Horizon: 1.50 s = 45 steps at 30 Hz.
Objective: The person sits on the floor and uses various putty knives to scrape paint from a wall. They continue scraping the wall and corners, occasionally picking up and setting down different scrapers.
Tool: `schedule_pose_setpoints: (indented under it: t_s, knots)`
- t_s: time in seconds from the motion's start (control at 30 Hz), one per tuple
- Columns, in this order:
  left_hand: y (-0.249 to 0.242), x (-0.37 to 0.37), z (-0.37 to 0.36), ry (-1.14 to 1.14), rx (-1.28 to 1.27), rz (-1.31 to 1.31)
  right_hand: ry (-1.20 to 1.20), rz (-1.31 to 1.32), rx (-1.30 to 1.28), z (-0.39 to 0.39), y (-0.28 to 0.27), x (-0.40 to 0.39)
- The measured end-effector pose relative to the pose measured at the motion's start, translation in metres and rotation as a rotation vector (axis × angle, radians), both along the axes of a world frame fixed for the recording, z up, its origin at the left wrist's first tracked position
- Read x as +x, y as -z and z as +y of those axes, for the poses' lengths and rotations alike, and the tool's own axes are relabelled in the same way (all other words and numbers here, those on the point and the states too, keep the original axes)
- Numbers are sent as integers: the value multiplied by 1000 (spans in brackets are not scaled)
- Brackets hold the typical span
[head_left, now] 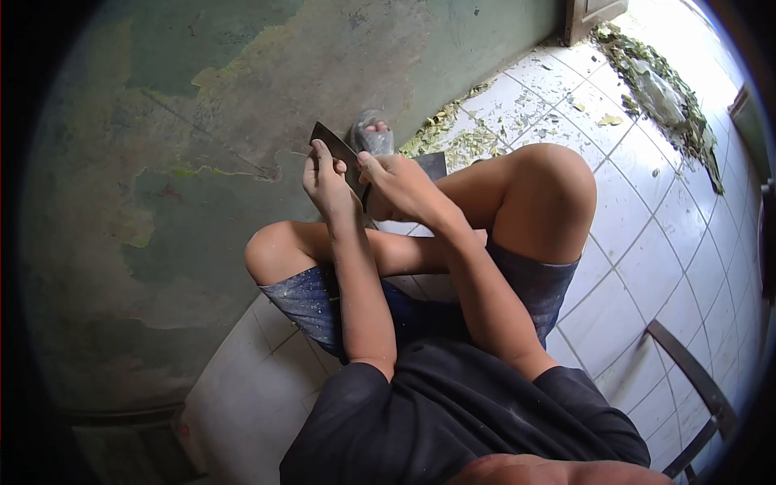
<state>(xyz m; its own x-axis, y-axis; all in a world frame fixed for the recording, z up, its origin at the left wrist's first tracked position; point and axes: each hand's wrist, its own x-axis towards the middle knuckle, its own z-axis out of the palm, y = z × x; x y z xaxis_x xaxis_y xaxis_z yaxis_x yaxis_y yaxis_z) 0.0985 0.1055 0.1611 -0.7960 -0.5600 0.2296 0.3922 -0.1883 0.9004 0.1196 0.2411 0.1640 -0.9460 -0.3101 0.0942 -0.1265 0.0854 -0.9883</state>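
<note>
Both hands are raised in front of the wall, above my bent legs. Between them is a dark, flat, thin blade [334,142] with a slanted, pointed far end, tilted up to the left. My left hand [326,179] is closed at the blade, its thumb and fingertips against the lower edge near the tip. My right hand [402,187] is closed round the near end of the blade, thumb on top, and hides whatever handle is there. Behind the right wrist shows a dark grey flat piece [434,165], partly covered.
A green wall [194,202] with peeling paint rises close on the left. Paint flakes [477,133] litter the white tiled floor [647,242]. Farther off lies a heap of peelings [687,121] with clear plastic. A dusty sandal [372,137] is by the wall; a dark chair frame [693,372] stands right.
</note>
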Motion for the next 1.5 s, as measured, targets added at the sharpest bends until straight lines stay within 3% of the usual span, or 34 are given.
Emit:
schedule_pose_setpoints:
  t_s: [0.17,0.23,0.33,0.6,0.67,0.87,0.97,1.2,1.27,1.5]
  knots:
    - [-3,-10,-3,-62,-12,-46,40,91,46,-12,-8,-6]
    - [-8,-7,-10,-107,-73,-91,37,-59,32,-20,-11,-7]
    - [0,-6,-31,-222,-103,-188,64,-42,13,-45,-5,-5]
    - [13,23,-102,-401,-10,-157,-149,16,29,-113,4,7]
    - [14,37,-119,-480,-99,-293,-201,31,23,-128,3,16]
    - [18,52,-152,-502,-99,-272,-314,-76,-95,-170,20,22]
    - [28,46,-165,-415,-170,-156,-313,-116,-112,-177,18,19]
    - [17,40,-186,-245,-211,-204,-262,-113,-139,-216,45,9]
    - [14,48,-189,-277,-187,-216,-324,-168,-240,-224,50,9]
    - [38,66,-187,-431,-180,-212,-375,-132,-148,-214,50,26]
